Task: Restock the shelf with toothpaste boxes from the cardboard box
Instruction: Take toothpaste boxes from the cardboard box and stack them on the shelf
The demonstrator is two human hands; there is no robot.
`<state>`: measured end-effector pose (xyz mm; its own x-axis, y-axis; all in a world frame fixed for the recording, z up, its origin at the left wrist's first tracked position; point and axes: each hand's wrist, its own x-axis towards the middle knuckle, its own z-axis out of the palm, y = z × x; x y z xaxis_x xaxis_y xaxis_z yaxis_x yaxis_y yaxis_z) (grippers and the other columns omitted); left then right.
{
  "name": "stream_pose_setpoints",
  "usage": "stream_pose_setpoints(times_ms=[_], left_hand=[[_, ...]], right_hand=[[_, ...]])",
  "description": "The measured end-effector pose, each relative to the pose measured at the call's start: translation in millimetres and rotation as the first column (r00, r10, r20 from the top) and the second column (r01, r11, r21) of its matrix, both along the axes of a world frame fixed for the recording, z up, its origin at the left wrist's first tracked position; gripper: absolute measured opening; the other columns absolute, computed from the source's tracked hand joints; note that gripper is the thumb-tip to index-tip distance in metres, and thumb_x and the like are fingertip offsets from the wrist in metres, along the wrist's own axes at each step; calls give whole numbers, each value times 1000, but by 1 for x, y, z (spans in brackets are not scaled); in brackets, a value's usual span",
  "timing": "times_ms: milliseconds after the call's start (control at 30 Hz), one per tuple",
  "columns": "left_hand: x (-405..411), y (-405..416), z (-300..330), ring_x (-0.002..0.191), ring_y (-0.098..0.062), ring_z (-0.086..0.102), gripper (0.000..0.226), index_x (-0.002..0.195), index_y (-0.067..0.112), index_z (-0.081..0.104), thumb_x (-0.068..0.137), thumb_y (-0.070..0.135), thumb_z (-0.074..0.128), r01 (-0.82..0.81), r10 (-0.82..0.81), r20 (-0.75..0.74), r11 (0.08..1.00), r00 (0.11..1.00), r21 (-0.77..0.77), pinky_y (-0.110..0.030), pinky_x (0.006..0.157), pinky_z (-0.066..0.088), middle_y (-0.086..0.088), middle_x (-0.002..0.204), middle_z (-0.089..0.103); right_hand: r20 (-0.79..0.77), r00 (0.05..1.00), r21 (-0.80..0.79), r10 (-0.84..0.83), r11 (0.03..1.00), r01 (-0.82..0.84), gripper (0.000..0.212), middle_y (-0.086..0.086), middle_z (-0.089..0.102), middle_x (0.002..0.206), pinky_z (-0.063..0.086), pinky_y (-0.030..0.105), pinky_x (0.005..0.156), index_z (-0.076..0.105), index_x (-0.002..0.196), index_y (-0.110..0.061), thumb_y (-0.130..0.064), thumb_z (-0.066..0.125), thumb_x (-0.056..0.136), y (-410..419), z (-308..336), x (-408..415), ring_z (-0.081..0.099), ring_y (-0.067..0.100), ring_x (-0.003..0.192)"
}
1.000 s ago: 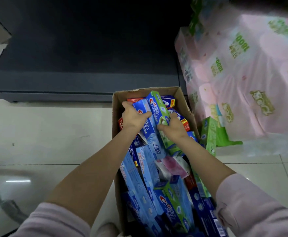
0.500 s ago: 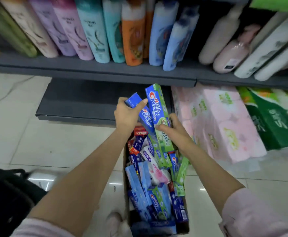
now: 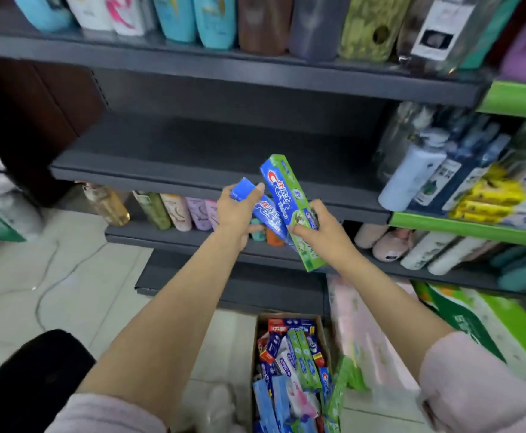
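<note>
Toothpaste boxes fill both your hands, raised in front of the bare grey shelf [image 3: 211, 145], whose front edge runs just behind them with open room above. Your left hand [image 3: 238, 214] grips a blue box [image 3: 260, 207], thumb curled over its top end. Your right hand [image 3: 324, 231] pinches a green and blue box [image 3: 290, 207] near its middle; it tilts up to the left and reads "Crest" in red and white, and the two boxes touch. Below, the cardboard box [image 3: 255, 345] on the floor holds a loose jumble of blue, green and red toothpaste boxes. Bottles stand on the shelves above and below, and pink wrapped packs [image 3: 358, 335] lie just beside the cardboard box.
</note>
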<state>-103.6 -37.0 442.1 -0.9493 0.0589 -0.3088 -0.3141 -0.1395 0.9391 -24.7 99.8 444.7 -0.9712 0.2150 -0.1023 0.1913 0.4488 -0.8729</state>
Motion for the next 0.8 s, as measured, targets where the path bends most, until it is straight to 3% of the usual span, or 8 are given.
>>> stream_pose_setpoints(times_ms=[67, 267, 400, 467, 533, 600, 733, 800], left_hand=[[-19, -13, 18, 74, -13, 63, 27, 94, 19, 42, 87, 28, 67, -12, 12, 25, 1000, 1000, 9, -28, 51, 55, -2, 86, 62], [-98, -44, 40, 89, -32, 65, 36, 104, 13, 42, 86, 28, 68, 17, -22, 73, 998, 997, 68, -48, 72, 57, -14, 100, 63], [-174, -66, 42, 84, -29, 66, 35, 105, 13, 40, 87, 28, 66, 48, -51, 83, 998, 995, 40, -44, 67, 57, -11, 97, 63], [-202, -80, 43, 73, -23, 65, 29, 103, 14, 41, 89, 24, 64, 61, -64, 98, 998, 993, 33, -42, 66, 57, -8, 89, 63], [-224, -96, 45, 70, -22, 64, 21, 89, 20, 41, 91, 19, 62, 59, -65, 114, 997, 991, 54, -43, 68, 56, -8, 84, 62], [-241, -112, 44, 70, -23, 63, 30, 79, 26, 36, 90, 17, 63, 56, -68, 147, 995, 987, 84, -44, 68, 56, -8, 83, 61], [-259, -141, 38, 74, -23, 64, 19, 91, 19, 44, 90, 13, 61, 69, -92, 200, 990, 975, 120, -46, 72, 55, -12, 95, 63], [-263, -150, 38, 77, -23, 63, 28, 108, 19, 38, 91, 11, 60, 58, -85, 211, 990, 974, 131, -47, 80, 52, -12, 94, 63]], right_hand=[[9, 1000, 37, 14, 999, -15, 32, -6, 59, 98, 42, 15, 59, 44, 110, -9, -23, 63, 88, -11, 18, -17, 56, 3, 75], [22, 1000, 81, 9, 997, -11, 22, -6, 60, 90, 42, 27, 64, 47, 93, -16, -24, 65, 86, -42, 50, -87, 58, 12, 76], [70, 991, 30, -114, 993, 112, 17, -1, 62, 78, 39, 28, 65, 52, 71, -19, -23, 63, 84, -66, 49, -163, 56, 16, 73], [125, 987, 47, -103, 994, 98, 14, 7, 66, 85, 41, 30, 69, 59, 77, -13, -24, 63, 84, -79, 47, -191, 59, 19, 77], [156, 985, 53, -76, 996, 68, 20, 11, 69, 95, 47, 35, 75, 63, 88, -6, -25, 62, 84, -93, 47, -214, 64, 24, 85], [170, 984, 39, -56, 998, 50, 23, 10, 69, 98, 49, 36, 78, 65, 94, -4, -25, 60, 85, -106, 47, -232, 66, 25, 90], [222, 974, -12, -46, 999, 50, 25, 12, 67, 103, 48, 36, 82, 63, 100, -7, -27, 52, 90, -124, 47, -257, 64, 26, 93], [235, 971, -18, -42, 999, 48, 25, 14, 66, 104, 46, 35, 79, 61, 98, -7, -28, 48, 91, -127, 47, -262, 62, 27, 92]])
